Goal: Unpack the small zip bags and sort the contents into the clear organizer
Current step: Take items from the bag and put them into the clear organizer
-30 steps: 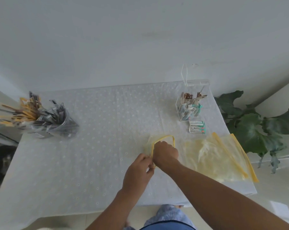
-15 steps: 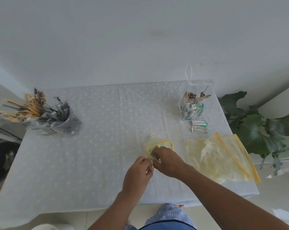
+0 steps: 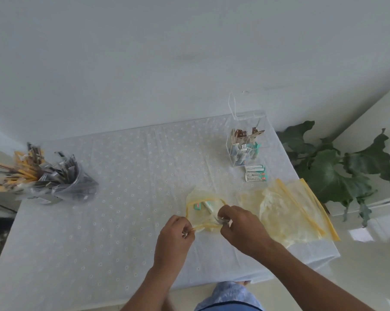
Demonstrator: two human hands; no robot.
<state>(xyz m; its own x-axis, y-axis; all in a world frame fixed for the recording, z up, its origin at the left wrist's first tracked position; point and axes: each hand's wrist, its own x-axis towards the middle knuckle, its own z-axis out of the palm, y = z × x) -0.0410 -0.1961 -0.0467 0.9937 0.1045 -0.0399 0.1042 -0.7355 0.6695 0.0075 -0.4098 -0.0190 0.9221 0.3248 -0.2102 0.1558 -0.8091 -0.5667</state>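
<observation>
Left hand (image 3: 175, 232): grip narrow, thumb and forefinger pinching the near yellow zip edge of the small zip bag (image 3: 203, 209). Right hand (image 3: 239, 223): fingers curled at the right side of the bag mouth, pinching that rim; whether it also holds a packet, cannot tell, blurred.

Bag: clear film, yellow zip strip, mouth pulled into a wide loop between the two hands. It lies on the surface (image 3: 133, 187) near the front edge, centre-right. Inside, white and teal sachets (image 3: 202, 205) show through the opening, one with a red mark.

Versus 0.5 s ago: the mouth is spread wider, the hands are further apart, and the sachets are more exposed. One second ago the right fist covered the opening, with only the yellow loop visible.

Outward: just right of the right hand lies a heap of empty zip bags (image 3: 290, 212), yellowish, crumpled, reaching the surface's right edge. Beyond them are loose sachets (image 3: 255, 173), stacked flat and touching the foot of the clear organizer (image 3: 245, 144). The organizer stands upright at the far right corner, lid raised, with brown items in the rear part and teal-white ones in the front.

Far left: a clear cup (image 3: 61, 187) tipped leftward, packed with yellow and dark stick packets. Off the surface at right is a leafy plant (image 3: 337, 167).
</observation>
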